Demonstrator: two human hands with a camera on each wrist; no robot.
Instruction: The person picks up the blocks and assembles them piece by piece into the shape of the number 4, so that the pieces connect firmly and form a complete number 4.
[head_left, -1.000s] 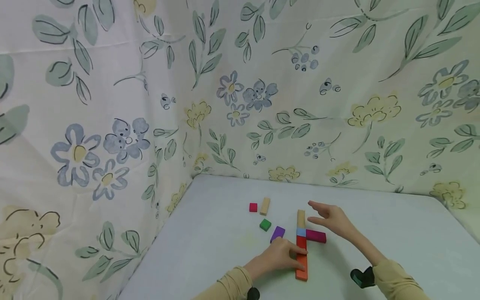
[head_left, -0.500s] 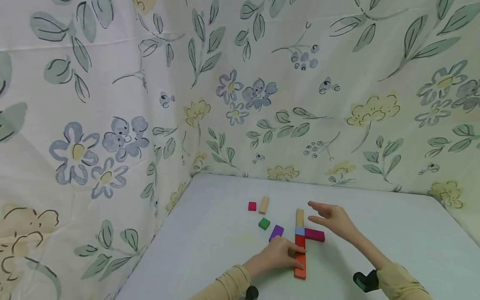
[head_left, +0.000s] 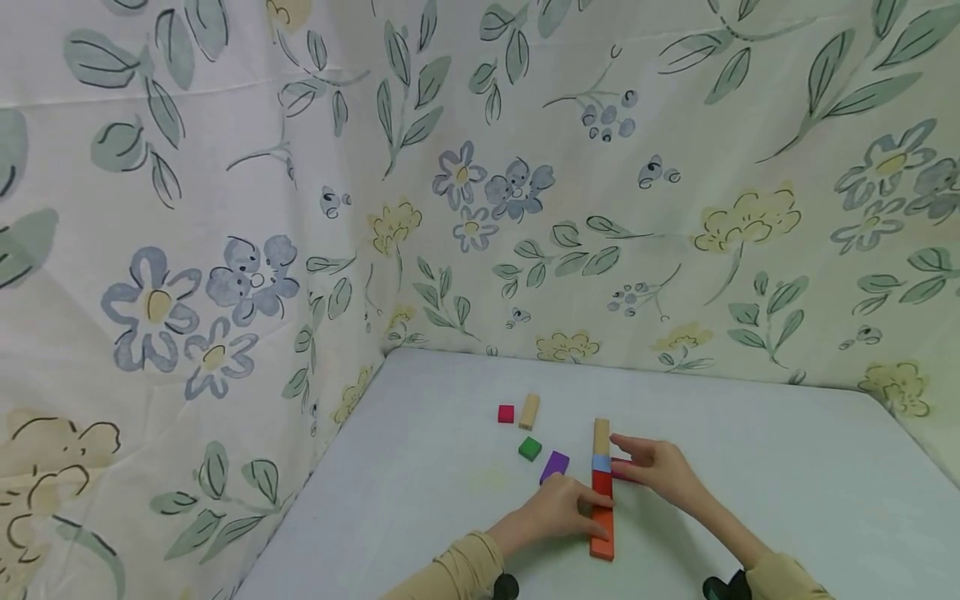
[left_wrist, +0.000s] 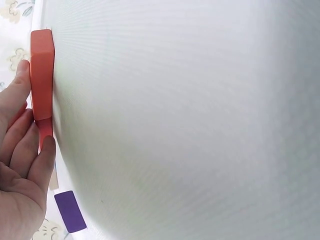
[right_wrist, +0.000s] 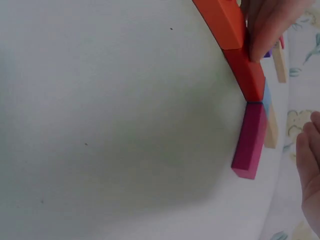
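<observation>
My left hand [head_left: 557, 507] lies over a straight row of blocks, its index finger and thumb reaching across the top. It holds the red block [right_wrist: 246, 72], with the thumb on the orange block [left_wrist: 42, 75]. Beyond the red one, a light blue block [head_left: 602, 463] and a plain wooden block [head_left: 602, 437] continue the row. A magenta block [right_wrist: 250, 142] juts out sideways at the blue block. My right hand [head_left: 660, 471] hovers over it, thumb and fingers apart; in the right wrist view a gap shows between hand and block.
Left of the row lie a purple block [head_left: 555, 467], a green block [head_left: 530, 448], a small red cube [head_left: 506, 414] and another wooden block [head_left: 529, 412]. The white table [head_left: 420, 467] meets a flowered cloth [head_left: 465, 267] behind and at left.
My right hand has come down and nearer from beside the wooden block, and now overlaps the magenta block. My left hand and the blocks have stayed in place.
</observation>
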